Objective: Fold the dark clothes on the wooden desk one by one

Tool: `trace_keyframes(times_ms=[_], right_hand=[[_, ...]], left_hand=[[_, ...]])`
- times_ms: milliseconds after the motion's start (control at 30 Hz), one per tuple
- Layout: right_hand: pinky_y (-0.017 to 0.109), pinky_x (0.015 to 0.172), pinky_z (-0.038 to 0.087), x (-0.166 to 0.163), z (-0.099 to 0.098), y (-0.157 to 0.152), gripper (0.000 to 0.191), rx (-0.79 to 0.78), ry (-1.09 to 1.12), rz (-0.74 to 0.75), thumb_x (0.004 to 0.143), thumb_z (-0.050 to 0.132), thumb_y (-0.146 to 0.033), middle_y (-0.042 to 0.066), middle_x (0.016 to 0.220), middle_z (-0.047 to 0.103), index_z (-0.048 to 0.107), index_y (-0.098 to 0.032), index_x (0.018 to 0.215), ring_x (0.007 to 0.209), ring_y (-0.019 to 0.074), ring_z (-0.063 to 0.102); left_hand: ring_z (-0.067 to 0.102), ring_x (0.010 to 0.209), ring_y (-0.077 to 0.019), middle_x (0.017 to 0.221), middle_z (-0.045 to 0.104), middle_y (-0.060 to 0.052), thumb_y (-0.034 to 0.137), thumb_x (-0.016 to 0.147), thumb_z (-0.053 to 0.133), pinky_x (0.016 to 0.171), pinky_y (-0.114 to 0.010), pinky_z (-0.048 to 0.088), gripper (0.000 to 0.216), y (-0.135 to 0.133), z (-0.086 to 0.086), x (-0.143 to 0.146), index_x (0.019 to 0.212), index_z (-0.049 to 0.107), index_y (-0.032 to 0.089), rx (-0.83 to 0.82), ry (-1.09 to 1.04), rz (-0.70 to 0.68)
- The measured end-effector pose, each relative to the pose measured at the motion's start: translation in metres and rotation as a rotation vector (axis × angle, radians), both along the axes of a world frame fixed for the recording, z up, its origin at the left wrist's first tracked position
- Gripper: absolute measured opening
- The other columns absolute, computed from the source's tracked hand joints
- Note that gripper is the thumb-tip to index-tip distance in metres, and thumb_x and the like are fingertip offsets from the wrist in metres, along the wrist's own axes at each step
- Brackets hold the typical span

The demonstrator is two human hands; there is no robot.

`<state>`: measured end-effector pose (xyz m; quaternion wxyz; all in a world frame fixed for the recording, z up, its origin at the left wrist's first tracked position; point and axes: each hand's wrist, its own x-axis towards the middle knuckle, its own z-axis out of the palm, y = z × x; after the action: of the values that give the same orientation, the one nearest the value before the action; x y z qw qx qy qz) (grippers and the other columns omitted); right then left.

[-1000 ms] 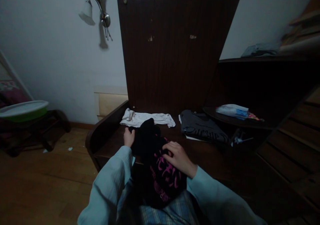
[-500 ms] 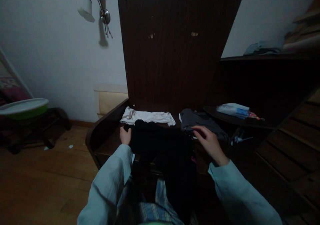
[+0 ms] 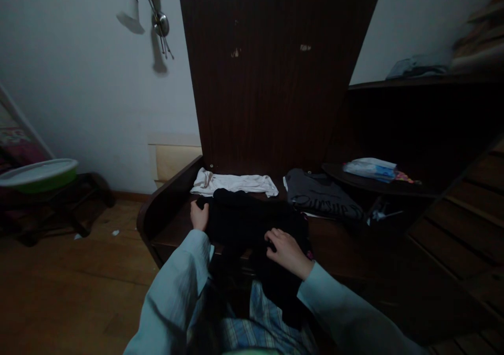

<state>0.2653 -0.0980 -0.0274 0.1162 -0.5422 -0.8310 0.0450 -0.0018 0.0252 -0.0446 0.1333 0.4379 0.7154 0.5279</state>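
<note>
A black garment [image 3: 244, 218] is spread across the dark wooden surface in front of me, part of it hanging over the front edge toward my lap. My left hand [image 3: 199, 216] is closed on its left end, with the thumb and fingers pinching the cloth. Over the garment's right half, my right hand [image 3: 289, 252] has its fingers curled into the fabric. Behind the black cloth lies a folded white cloth [image 3: 236, 183]. To the right of that sits a folded dark grey garment [image 3: 315, 192] with lettering on it.
On a small rounded shelf [image 3: 331, 172] at right lies a blue and white packet [image 3: 370, 168]. A tall dark panel [image 3: 271, 92] rises at the back, and a raised wooden side [image 3: 165, 192] bounds the left. A green basin [image 3: 47, 181] rests on a low stool.
My right hand has moved left and down, from near the grey garment onto the black garment's right half. The grey garment's lettering now shows. My left hand stays at its end.
</note>
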Motion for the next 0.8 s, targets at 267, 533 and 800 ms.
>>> trace_keyframes(times_ms=[267, 533, 800], right_hand=[[0.025, 0.068, 0.036, -0.007, 0.000, 0.000, 0.015, 0.041, 0.060, 0.005, 0.065, 0.041, -0.011, 0.004, 0.081, 0.055, 0.047, -0.019, 0.077, 0.077, 0.0168, 0.051], [0.022, 0.056, 0.031, 0.002, 0.006, 0.002, 0.013, -0.061, 0.274, -0.005, 0.062, 0.042, -0.014, -0.003, 0.063, 0.049, 0.046, -0.020, 0.072, 0.058, 0.0114, 0.046], [0.019, 0.055, 0.034, 0.034, 0.023, 0.012, 0.015, -0.060, 0.422, 0.093, 0.064, 0.043, -0.014, -0.005, 0.056, 0.049, 0.055, -0.018, 0.072, 0.054, 0.0089, 0.045]], left_hand=[[0.048, 0.111, -0.0240, 0.117, 0.053, -0.016, 0.038, 0.073, 0.052, 0.093, -0.035, 0.036, 0.044, -0.007, -0.001, 0.006, 0.109, 0.046, 0.014, 0.058, -0.047, -0.236], [0.061, 0.081, -0.0185, 0.083, 0.064, -0.003, 0.026, 0.062, 0.059, 0.077, -0.030, 0.046, 0.030, -0.017, 0.000, 0.008, 0.089, 0.053, 0.017, 0.063, 0.032, -0.450], [0.059, 0.089, -0.0203, 0.091, 0.062, -0.008, 0.027, 0.075, 0.045, 0.080, -0.030, 0.045, 0.022, -0.020, 0.006, -0.004, 0.092, 0.053, 0.015, 0.139, -0.047, -0.071]])
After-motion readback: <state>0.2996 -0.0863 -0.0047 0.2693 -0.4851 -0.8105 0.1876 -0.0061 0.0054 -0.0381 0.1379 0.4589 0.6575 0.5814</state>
